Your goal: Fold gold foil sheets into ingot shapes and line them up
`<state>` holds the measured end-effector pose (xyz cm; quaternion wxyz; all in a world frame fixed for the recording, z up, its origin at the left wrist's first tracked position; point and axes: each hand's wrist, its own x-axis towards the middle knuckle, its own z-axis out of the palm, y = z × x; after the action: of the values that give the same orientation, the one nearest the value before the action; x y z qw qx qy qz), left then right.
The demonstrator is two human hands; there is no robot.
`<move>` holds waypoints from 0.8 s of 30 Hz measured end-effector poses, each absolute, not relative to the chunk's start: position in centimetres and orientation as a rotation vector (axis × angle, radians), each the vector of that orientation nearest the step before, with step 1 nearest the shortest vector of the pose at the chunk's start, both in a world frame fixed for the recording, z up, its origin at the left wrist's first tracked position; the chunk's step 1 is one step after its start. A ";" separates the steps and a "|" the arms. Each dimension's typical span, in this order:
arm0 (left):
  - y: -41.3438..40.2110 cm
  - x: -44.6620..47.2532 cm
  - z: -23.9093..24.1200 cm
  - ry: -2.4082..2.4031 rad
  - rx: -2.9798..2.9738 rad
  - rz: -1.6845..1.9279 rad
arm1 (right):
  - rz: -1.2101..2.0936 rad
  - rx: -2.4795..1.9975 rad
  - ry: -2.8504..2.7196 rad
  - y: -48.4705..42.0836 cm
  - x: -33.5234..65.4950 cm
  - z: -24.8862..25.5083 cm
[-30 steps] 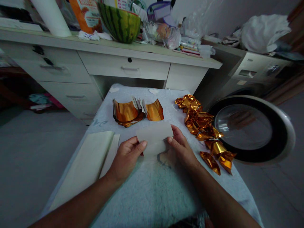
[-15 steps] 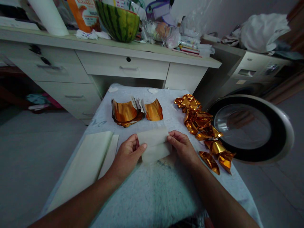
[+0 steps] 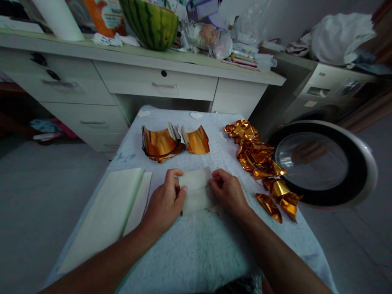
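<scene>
A small pale paper sheet (image 3: 196,190) lies folded on the light cloth-covered board (image 3: 190,249) in front of me. My left hand (image 3: 165,202) pinches its left edge, thumb and fingers closed on it. My right hand (image 3: 228,192) grips its right edge the same way. Just beyond the sheet stand two curved stacks of gold foil papers (image 3: 174,141). A row of folded gold foil pieces (image 3: 263,169) runs down the board's right side. A stack of pale paper sheets (image 3: 110,212) lies to the left of my left hand.
A white desk with drawers (image 3: 153,83) stands behind the board, carrying a halved watermelon (image 3: 150,22), a white roll and clutter. At right a washing machine's round door (image 3: 324,163) hangs open close to the board's edge. Grey floor lies to the left.
Both hands have moved closer together, and the pale sheet between them has gone from spread out to a narrower fold. The view has shifted slightly downward.
</scene>
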<state>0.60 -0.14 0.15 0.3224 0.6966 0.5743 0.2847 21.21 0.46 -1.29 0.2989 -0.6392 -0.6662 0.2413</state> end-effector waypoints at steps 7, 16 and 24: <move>0.2 0.4 -0.3 1.465 2.257 0.515 | 0.516 -1.738 -1.888 0.7 21.1 -1.5; -0.4 1.0 -1.6 1.336 2.550 0.565 | 0.421 -1.741 -1.987 0.7 20.9 -1.6; -0.9 1.7 -1.3 1.197 2.542 0.466 | 0.510 -1.429 -2.230 0.2 21.2 -0.5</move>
<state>1.69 -0.94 -1.31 0.1460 0.8830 0.4158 0.1618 21.18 0.17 -0.53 0.2202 -0.5168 -0.8065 0.1842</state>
